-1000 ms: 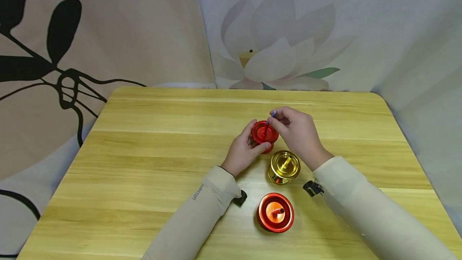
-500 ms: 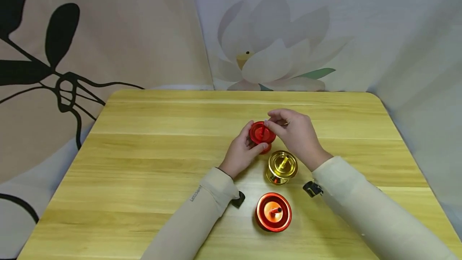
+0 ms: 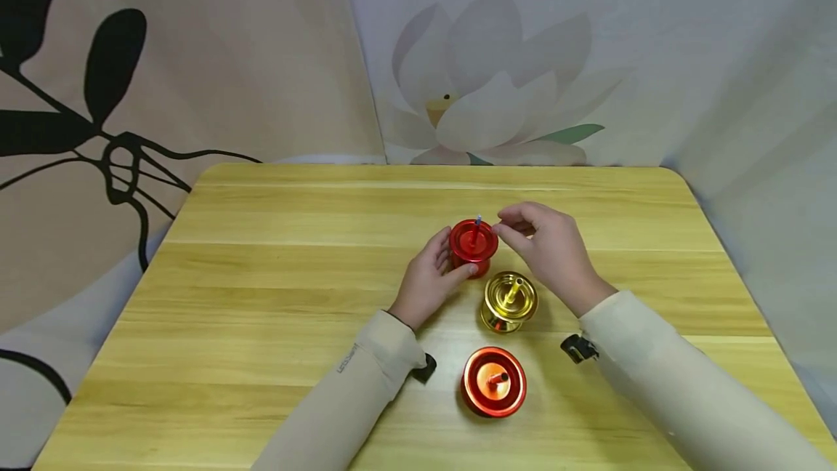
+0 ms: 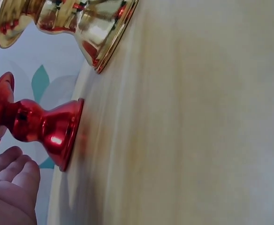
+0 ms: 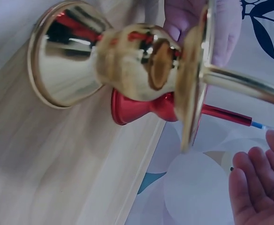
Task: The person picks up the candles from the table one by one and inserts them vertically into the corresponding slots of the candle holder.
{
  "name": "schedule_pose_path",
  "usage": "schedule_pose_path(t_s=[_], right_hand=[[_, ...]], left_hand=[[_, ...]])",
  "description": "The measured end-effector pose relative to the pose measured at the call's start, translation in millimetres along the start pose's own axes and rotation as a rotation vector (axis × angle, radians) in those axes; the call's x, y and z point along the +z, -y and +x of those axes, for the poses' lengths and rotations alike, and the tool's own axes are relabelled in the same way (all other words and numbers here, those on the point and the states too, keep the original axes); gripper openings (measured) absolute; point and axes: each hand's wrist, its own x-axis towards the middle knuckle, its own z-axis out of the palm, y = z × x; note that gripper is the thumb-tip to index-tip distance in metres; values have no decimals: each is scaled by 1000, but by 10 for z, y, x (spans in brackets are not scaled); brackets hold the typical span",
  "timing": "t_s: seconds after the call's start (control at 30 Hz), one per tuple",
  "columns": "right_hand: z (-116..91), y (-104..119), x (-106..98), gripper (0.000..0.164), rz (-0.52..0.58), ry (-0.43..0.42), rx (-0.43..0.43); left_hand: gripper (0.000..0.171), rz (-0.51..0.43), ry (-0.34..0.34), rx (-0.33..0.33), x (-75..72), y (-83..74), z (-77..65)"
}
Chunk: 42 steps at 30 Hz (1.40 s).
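A red metallic holder [image 3: 483,267], with a dish top and a thin upright tube, stands on the table. A small blue stick [image 3: 478,220] with a pale tip pokes out of that tube. My left hand [image 3: 423,286] lies loosely around the red holder's left side, its thumb near the front; in the left wrist view its relaxed fingers [image 4: 26,180] appear slightly apart from the stem. To the right, my right hand [image 3: 552,249] hovers with bent, relaxed fingers and nothing between them, its tips a little away from the blue stick.
A gold holder [image 3: 502,317] of the same shape stands just nearer than the red one, close to both forearms. Closer still is an orange-red holder [image 3: 489,413] with its tube showing. The wooden table [image 3: 261,296] ends at a printed cloth backdrop [image 3: 497,93].
The blue stick went from my right fingers into the red holder's tube. My right hand let go and drew back right. My left hand loosened and shifted slightly left.
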Motion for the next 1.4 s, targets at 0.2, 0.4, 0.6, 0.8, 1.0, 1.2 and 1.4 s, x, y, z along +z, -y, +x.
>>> schedule_pose_path(t_s=[0.2,0.4,0.6,0.8,1.0,1.2,1.4], right_hand=[[-83,-73,-31,18,-13,-26,-3],[-202,-158,-69,20,-18,-6,52],[-362,-313,-135,20,-35,13,108],[-505,-452,-170,18,-46,21,128],[-623,-547,-178,19,-67,53,159],[-731,-637,-219,18,-80,76,194],[-811,-737,-321,20,-96,134,243]], left_hand=[[64,22,14,-22,-21,2,-113],[62,45,45,-64,-48,-3,-212],[55,-24,71,-41,-62,14,-271],[61,-78,156,-47,-46,-3,-322],[66,-71,215,-28,8,-48,-345],[72,-74,263,-35,73,-71,-356],[78,-101,284,-31,145,-74,-346]])
